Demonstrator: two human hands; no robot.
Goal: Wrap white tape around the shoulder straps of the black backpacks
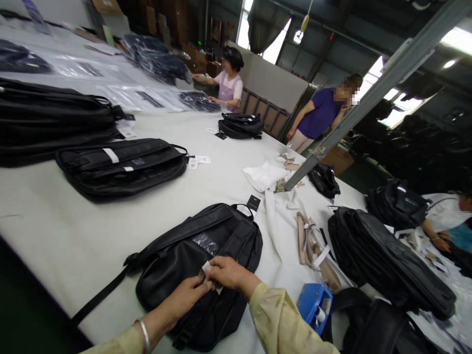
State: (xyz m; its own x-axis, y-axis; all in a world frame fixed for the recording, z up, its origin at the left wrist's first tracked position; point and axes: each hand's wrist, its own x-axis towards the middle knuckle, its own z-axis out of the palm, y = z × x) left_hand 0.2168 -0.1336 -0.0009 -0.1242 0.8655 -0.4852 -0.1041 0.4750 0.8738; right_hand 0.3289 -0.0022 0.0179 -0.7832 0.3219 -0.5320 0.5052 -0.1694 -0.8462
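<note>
A black backpack (pixel 165 268) lies strap side up on the white table in front of me. Both hands meet over its lower strap area. My left hand (pixel 187 296) pinches a small whitish strip (pixel 205 268) between thumb and fingers. The fingers of my right hand (pixel 225 272) are closed on the same strip, right beside the left fingertips. Whether the strip goes around the strap beneath is hidden by my fingers. A clear plastic patch (pixel 205 244) shows on the back panel, and a black hang tag (pixel 253 202) sits by the top handle.
Another backpack (pixel 125 167) and a backpack stack (pixel 51 123) lie at left. A blue tape dispenser (pixel 313 307), paper strips (pixel 313 243) and more backpacks (pixel 383 260) are at right. A metal post (pixel 368 93) rises from the table. Co-workers stand behind and at right.
</note>
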